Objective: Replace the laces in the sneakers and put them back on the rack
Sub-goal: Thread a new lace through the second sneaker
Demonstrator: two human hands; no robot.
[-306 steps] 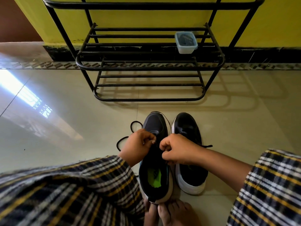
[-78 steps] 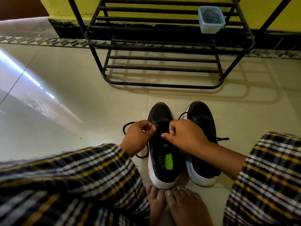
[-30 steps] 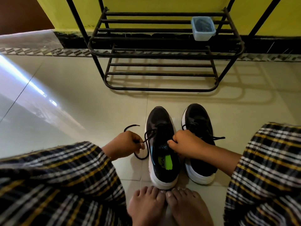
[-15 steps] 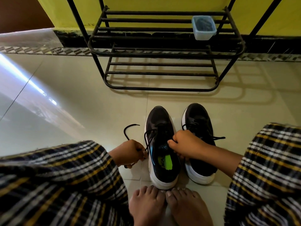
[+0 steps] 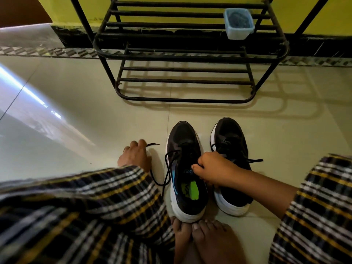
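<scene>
Lacing only half done, the left hand (image 5: 134, 156) is pinching the lace (image 5: 167, 164), the right hand (image 5: 211, 169) is gripping the sneaker (image 5: 185, 168), the rack (image 5: 182, 54) waiting.

Two sneakers stand side by side on the floor (image 5: 285, 141), toes toward the rack (image 5: 182, 58) on the far side. The left sneaker (image 5: 182, 138) lies slightly nearer than the right sneaker (image 5: 231, 134). A lace (image 5: 167, 168) trails left of the left sneaker. A container (image 5: 239, 23) sits on the rack's right end.
</scene>
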